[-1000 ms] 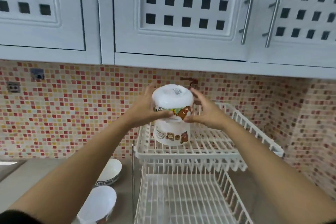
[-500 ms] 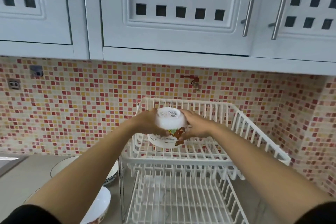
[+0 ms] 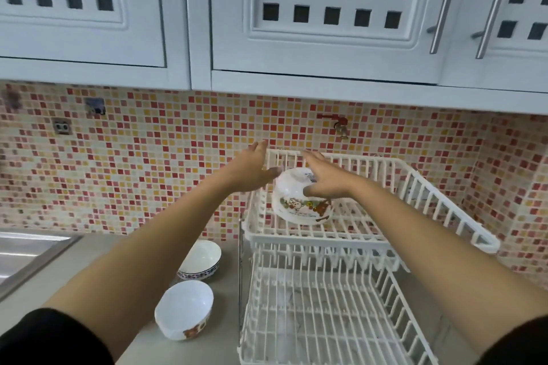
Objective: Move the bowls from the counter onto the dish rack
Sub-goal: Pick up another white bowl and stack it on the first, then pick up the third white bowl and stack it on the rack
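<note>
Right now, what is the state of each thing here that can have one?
Cartoon bowl: upside down, tilted, on the upper rack tier.
Left hand: open, beside that bowl.
Right hand: open, over that bowl.
Blue-rimmed bowl: upright, on the counter.
Near bowl: tipped on its side.
Lower rack tier: empty.
Cabinet doors: closed.

3 bowls: 1 (image 3: 301, 197) on rack (image 3: 439, 210), 2 (image 3: 201, 259) (image 3: 184, 310) on counter (image 3: 74, 270); 2 hands (image 3: 249, 170) (image 3: 324, 178).

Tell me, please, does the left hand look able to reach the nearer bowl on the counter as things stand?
Probably yes. The left hand is open and empty beside the upturned bowl on the rack. The nearer bowl sits upright on the counter under that forearm, apart from the other bowl, with nothing covering it.
</note>
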